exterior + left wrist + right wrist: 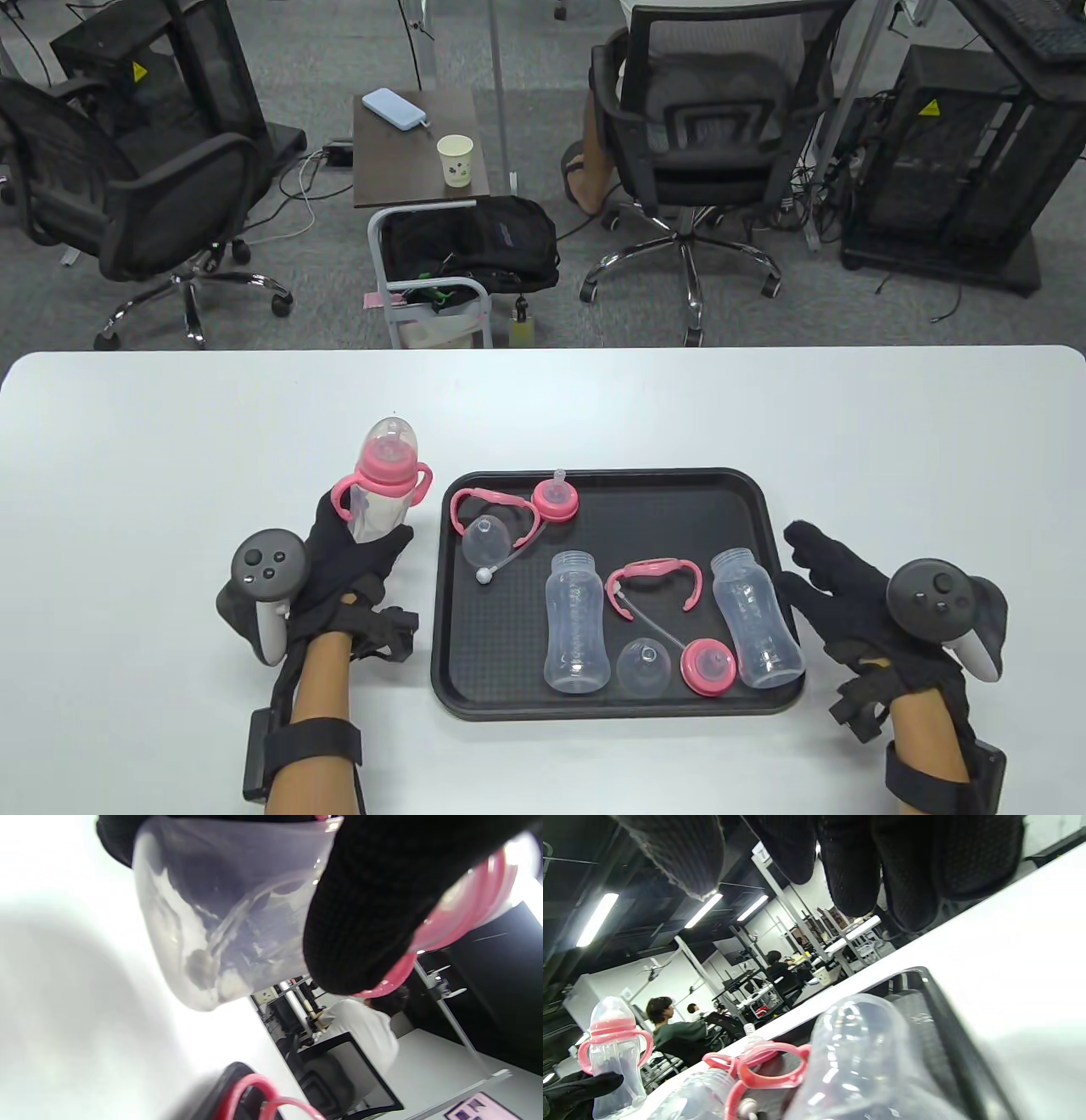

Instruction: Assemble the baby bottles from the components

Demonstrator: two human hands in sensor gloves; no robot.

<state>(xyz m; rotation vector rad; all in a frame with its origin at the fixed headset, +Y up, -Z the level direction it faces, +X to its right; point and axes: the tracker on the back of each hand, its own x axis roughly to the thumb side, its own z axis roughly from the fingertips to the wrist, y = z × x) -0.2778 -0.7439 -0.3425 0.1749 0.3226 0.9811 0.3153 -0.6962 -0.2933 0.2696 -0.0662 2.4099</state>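
Note:
My left hand point(361, 543) grips an assembled baby bottle point(383, 484) with pink collar, handles and clear cap, upright just left of the black tray point(755, 501). Its clear body point(220, 916) fills the left wrist view, a gloved finger point(373, 908) curled across it. On the tray lie two clear bottle bodies point(577, 620) point(757, 626), two pink handle rings point(492, 509) point(655, 579), two clear caps point(485, 542) point(643, 666), a pink collar with spout point(556, 497) and a pink collar point(708, 666). My right hand point(827, 577) rests with straight fingers beside the tray's right edge, holding nothing.
The white table point(764, 407) spreads around the tray. Beyond its far edge stand office chairs point(704, 119), a small side table with a paper cup point(455, 160) and a cart with a black bag point(475, 246).

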